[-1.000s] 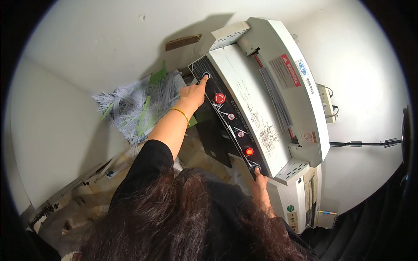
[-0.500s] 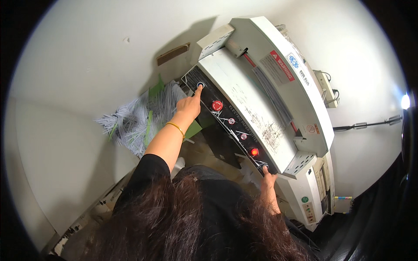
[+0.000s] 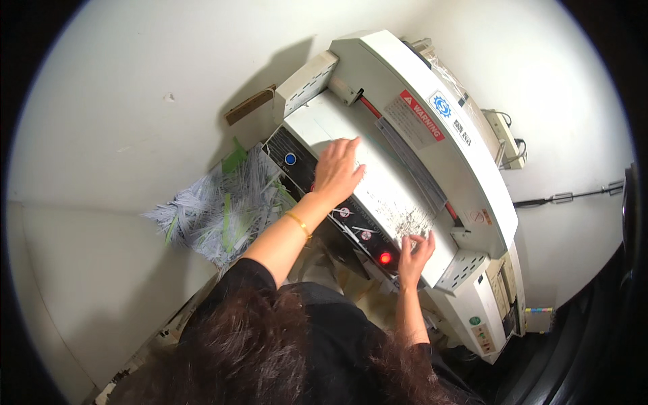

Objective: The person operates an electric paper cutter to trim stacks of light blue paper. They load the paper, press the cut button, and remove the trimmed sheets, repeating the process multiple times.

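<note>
In front of me stands a white electric paper cutter (image 3: 442,158). Over the front part of its pale bed (image 3: 398,192), which has dark scuff marks, my left hand (image 3: 336,169) reaches with empty, spread fingers. My right hand (image 3: 414,258) is at the bed's near right part, thumb and fingers curved apart, holding nothing. Whether either hand touches the bed is unclear. A stack of paper (image 3: 412,162) lies deeper in the cutter, under the hood. On the black front panel are a blue button (image 3: 290,158) and a glowing red button (image 3: 385,258).
A large heap of paper strips (image 3: 226,202), white with some green, lies left of the cutter. A brown strip (image 3: 250,105) sits by the wall behind. Cables and a pale box (image 3: 505,142) are at the far right, with dark curtain-like fabric (image 3: 567,358) below.
Both hands have left the panel's buttons, where each had a finger or thumb pressed, and moved forward over the bed. The view has shifted slightly.
</note>
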